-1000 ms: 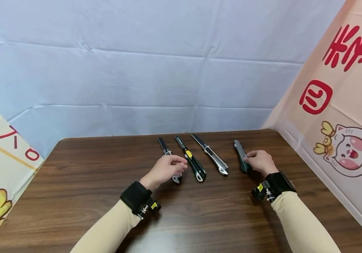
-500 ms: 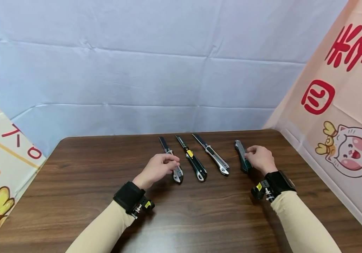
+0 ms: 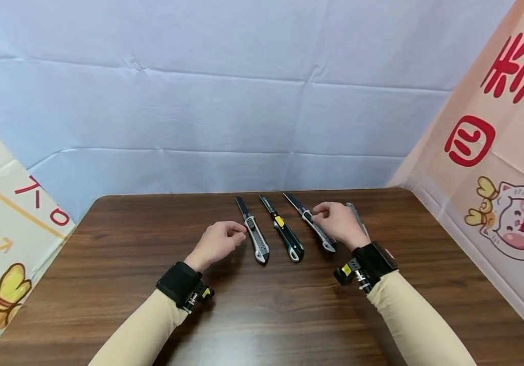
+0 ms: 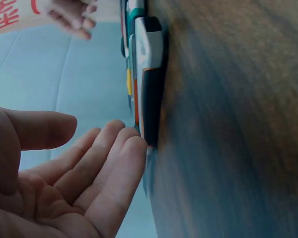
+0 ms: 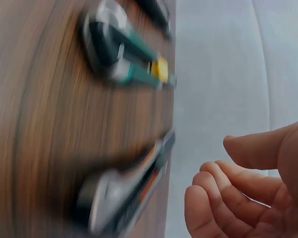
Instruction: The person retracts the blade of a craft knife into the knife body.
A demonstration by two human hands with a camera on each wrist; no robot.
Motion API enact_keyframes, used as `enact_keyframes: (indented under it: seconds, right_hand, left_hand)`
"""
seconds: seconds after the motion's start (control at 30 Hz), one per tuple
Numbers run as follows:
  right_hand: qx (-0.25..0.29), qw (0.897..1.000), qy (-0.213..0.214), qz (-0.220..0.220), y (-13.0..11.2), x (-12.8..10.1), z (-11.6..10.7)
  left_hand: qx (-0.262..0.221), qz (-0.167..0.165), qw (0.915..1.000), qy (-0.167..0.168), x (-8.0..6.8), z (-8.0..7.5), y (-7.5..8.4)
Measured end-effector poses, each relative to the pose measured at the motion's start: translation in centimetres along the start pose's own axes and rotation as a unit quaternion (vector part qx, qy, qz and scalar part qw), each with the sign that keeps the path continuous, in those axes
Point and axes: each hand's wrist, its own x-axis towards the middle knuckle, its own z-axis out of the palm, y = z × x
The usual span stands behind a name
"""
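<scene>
While both hands hover, four utility knives (side by side) lie tabled.

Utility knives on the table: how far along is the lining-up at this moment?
Done: three lie side by side, blades pointing away: the left knife, the yellow-slider knife and the silver knife. In hand: nothing gripped; the left hand is open beside the left knife, the right hand is over the silver knife. Left: the fourth knife, half hidden behind the right hand.

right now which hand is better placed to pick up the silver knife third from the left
Right, probably: the right hand hovers directly over the silver knife, while the left hand sits beside the leftmost knife.
</scene>
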Motion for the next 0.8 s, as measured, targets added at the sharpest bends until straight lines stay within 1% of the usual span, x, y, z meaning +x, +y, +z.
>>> enact_keyframes:
  seconds: [0.07, 0.13, 0.23, 0.27, 0.33, 0.43, 0.5, 0.57, 0.7, 0.77, 0.8]
  right_hand:
    - [0.006, 1.000, -0.011, -0.016, -1.3, 0.1, 0.7]
    - [0.012, 0.999, -0.020, -0.028, -2.2, 0.0, 1.3]
    - [0.014, 0.999, -0.029, -0.042, -3.2, -0.1, 2.0]
    - [0.016, 0.998, -0.033, -0.046, -3.4, -0.1, 2.2]
    - [0.016, 0.998, -0.037, -0.053, -3.6, -0.2, 2.4]
    - [0.015, 0.998, -0.040, -0.052, -3.6, -0.3, 2.5]
    - [0.012, 0.998, -0.039, -0.044, -3.6, -0.4, 2.6]
    - [0.008, 0.998, -0.039, -0.039, -3.5, -0.4, 2.6]
    - [0.004, 0.998, -0.040, -0.039, -3.5, -0.4, 2.7]
    - [0.003, 0.998, -0.040, -0.040, -3.5, -0.4, 2.8]
    - [0.004, 0.998, -0.041, -0.040, -3.5, -0.4, 2.8]
  left_hand:
    - [0.041, 0.000, 0.9991, 0.009, 0.2, 0.3, -0.1]
    - [0.084, -0.001, 0.9962, 0.019, 0.4, 0.8, 0.0]
    - [0.152, -0.005, 0.9879, 0.032, 1.0, 1.6, 0.3]
    - [0.172, -0.012, 0.9845, 0.033, 1.2, 1.9, 0.4]
    - [0.205, -0.034, 0.9777, 0.031, 1.6, 2.4, 0.8]
    - [0.247, -0.072, 0.9661, 0.025, 2.2, 3.3, 1.5]
    - [0.275, -0.093, 0.9567, 0.024, 2.6, 3.8, 1.8]
    - [0.302, -0.106, 0.9471, 0.025, 3.2, 4.3, 2.0]
    - [0.347, -0.127, 0.9286, 0.037, 4.1, 5.0, 2.2]
    - [0.356, -0.136, 0.9234, 0.044, 4.4, 5.2, 2.2]
    - [0.357, -0.139, 0.9227, 0.046, 4.6, 5.2, 2.3]
